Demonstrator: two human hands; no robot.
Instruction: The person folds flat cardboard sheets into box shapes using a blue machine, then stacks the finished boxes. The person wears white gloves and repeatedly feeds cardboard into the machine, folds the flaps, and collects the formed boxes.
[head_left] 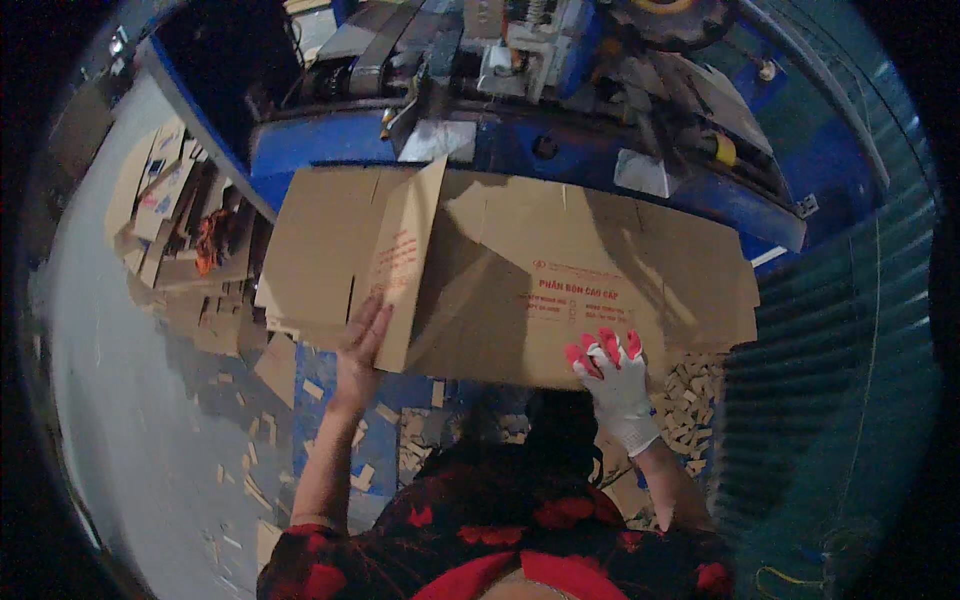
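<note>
A flat brown cardboard box blank (590, 220) with red print lies in front of me. One of its panels (415, 250) is folded up and stands tilted near the left end. My bare left hand (360, 352) grips the near edge of that raised panel, its thumb hidden from sight. On the near edge of the blank, right of the print, rests my right hand (613, 378) in a white glove with red fingertips. Its fingers are spread over the cardboard and hold nothing.
Beyond the blank stands a blue machine (330, 140) with belts and metal parts. Stacked cardboard pieces (185, 230) lie on the left. Small cardboard scraps (688, 405) are scattered on the floor around me. Green corrugated sheeting (830, 350) rises on the right.
</note>
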